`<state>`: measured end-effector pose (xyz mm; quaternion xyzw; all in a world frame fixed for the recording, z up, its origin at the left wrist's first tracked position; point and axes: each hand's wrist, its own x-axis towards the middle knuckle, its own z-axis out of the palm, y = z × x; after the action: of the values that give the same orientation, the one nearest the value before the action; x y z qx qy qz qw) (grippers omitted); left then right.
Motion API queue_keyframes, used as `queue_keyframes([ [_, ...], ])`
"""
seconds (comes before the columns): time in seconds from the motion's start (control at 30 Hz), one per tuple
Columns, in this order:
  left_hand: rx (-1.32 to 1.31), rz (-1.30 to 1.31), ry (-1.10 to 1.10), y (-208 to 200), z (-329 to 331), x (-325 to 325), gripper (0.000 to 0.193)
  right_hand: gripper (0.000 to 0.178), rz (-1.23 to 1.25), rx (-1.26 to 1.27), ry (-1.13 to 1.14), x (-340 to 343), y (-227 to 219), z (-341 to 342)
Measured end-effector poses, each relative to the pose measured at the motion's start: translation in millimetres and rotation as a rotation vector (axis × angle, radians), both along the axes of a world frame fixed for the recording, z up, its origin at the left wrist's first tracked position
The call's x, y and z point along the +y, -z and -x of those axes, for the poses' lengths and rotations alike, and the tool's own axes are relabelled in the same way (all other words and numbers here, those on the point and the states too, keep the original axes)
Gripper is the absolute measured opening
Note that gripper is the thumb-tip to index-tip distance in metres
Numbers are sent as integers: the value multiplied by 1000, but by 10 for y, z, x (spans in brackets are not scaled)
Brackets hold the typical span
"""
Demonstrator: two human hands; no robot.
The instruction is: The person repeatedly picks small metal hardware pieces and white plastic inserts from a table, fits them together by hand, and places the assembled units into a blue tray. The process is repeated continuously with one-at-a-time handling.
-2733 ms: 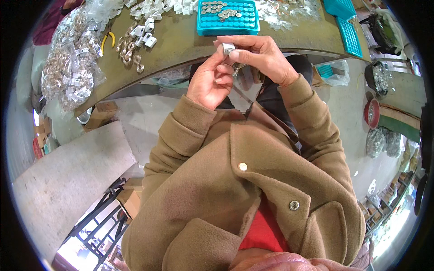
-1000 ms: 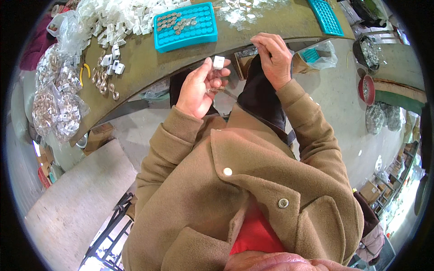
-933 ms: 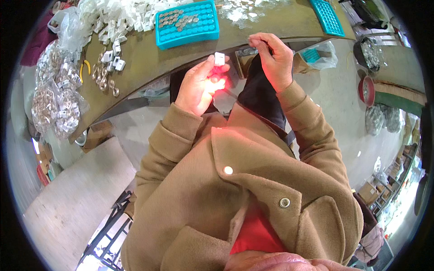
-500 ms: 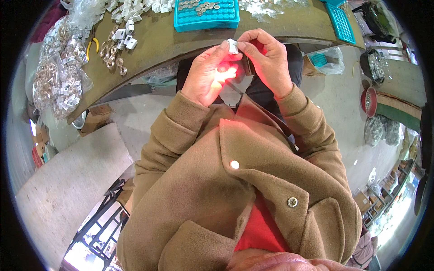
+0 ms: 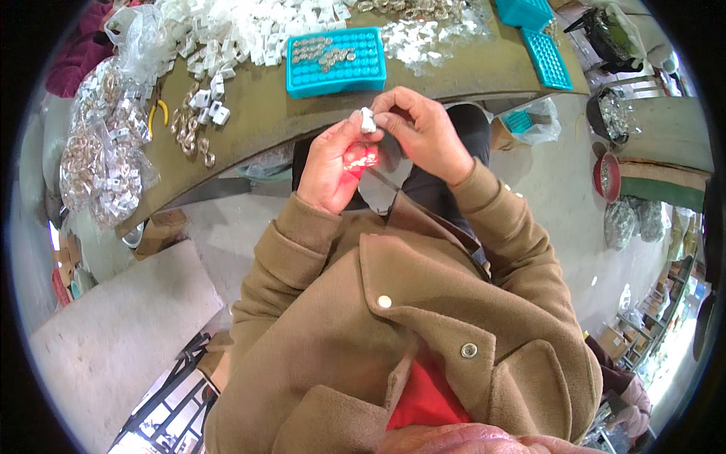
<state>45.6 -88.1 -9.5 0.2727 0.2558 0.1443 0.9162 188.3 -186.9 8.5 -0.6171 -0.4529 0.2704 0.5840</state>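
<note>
A small white plastic piece [image 5: 368,120] is held up between my two hands, just off the table's front edge. My left hand [image 5: 333,163] pinches it between thumb and fingertips, palm turned up. From the other side, the closed thumb and forefinger of my right hand [image 5: 429,133] meet its edge; anything tiny between them is hidden. Bright red light falls on my left palm and fingers. Just beyond my hands, a blue tray [image 5: 336,85] with rows of round pockets carries several round metal parts [image 5: 335,57].
White plastic pieces [image 5: 261,34] are heaped behind the tray, with clear bags of parts [image 5: 102,163] at the left. Yellow-handled pliers [image 5: 158,113] lie near metal rings [image 5: 185,121]. Small clear packets [image 5: 423,38] and another blue tray [image 5: 546,59] are at the right.
The view has shifted, so table and hands appear lower and more of the heap shows. Both hands keep the white piece between them; the piece looks slightly turned. The red glow is dimmer.
</note>
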Motion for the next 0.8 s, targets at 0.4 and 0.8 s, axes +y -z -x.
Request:
queue_keyframes([
  [0.4,55,17,-26,9,-7,35,26,9,195,61,-11,-7,-128,-127],
  [0.8,106,-218,24,-92,-64,111,19,6,12,-357,-50,84,-140,-158],
])
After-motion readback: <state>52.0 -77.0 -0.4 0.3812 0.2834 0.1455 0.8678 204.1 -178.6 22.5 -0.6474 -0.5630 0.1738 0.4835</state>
